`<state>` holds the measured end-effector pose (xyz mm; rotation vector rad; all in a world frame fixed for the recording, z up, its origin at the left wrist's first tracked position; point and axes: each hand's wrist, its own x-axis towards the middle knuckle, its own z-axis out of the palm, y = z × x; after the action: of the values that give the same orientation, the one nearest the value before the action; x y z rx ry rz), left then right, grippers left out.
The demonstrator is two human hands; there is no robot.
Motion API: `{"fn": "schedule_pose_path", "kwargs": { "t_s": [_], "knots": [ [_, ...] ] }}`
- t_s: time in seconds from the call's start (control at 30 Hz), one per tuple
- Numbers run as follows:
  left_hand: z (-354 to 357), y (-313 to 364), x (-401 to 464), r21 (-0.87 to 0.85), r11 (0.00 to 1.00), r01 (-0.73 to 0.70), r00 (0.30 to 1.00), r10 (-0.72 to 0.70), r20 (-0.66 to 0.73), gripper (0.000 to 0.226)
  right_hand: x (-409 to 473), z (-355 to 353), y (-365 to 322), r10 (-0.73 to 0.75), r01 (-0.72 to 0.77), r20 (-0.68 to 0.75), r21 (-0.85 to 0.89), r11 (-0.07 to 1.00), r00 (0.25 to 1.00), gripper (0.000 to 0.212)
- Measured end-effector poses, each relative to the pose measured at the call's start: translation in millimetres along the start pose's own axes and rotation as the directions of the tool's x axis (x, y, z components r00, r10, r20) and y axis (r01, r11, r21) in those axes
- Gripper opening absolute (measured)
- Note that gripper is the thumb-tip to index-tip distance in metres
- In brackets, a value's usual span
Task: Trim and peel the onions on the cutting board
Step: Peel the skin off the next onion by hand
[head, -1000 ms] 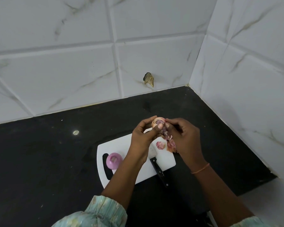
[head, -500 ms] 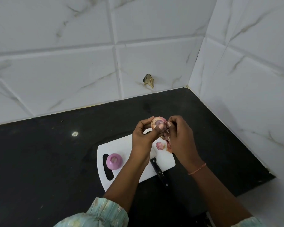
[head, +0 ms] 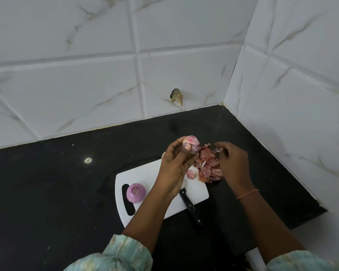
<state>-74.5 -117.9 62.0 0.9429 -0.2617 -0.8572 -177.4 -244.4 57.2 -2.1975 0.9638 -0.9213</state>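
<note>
My left hand (head: 175,163) holds a partly peeled onion (head: 191,144) up between thumb and fingertips, above the white cutting board (head: 157,173). My right hand (head: 233,163) is a little to the right of it, pinching a thin strip of onion skin (head: 217,150) over a heap of pink peels (head: 208,167) at the board's far right corner. A peeled purple onion (head: 136,192) stands on the board's left side beside the handle slot. A black-handled knife (head: 190,206) lies at the board's near edge, its blade hidden under my left wrist.
The board lies on a black countertop (head: 57,192) in a corner of white tiled walls (head: 292,94). A chipped hole (head: 177,96) marks the back wall. The counter's edge runs along the lower right.
My right hand has pulled away to the right from the onion with a strip of skin. The heap of peels now shows between my hands.
</note>
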Motion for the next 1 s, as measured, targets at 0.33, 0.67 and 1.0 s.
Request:
{"fn": "schedule_pose_path", "kwargs": {
  "t_s": [0.33,0.67,1.0],
  "knots": [
    [1,0,-2,0.163,0.986,-0.032,0.998,0.040,-0.049,0.052,3,6,-10,-0.113,0.110,0.198,0.029,0.994,0.974,0.033],
    [-3,1,-1,0.153,0.981,-0.118,0.992,0.124,-0.025,0.048,-8,-2,-25,-0.217,0.138,0.134,0.440,0.887,0.967,0.026],
    [4,0,-5,0.135,0.983,-0.125,0.991,0.130,-0.025,0.040,-8,4,-26,-0.098,0.098,-0.019,0.377,0.921,0.995,0.005]
  ]
}}
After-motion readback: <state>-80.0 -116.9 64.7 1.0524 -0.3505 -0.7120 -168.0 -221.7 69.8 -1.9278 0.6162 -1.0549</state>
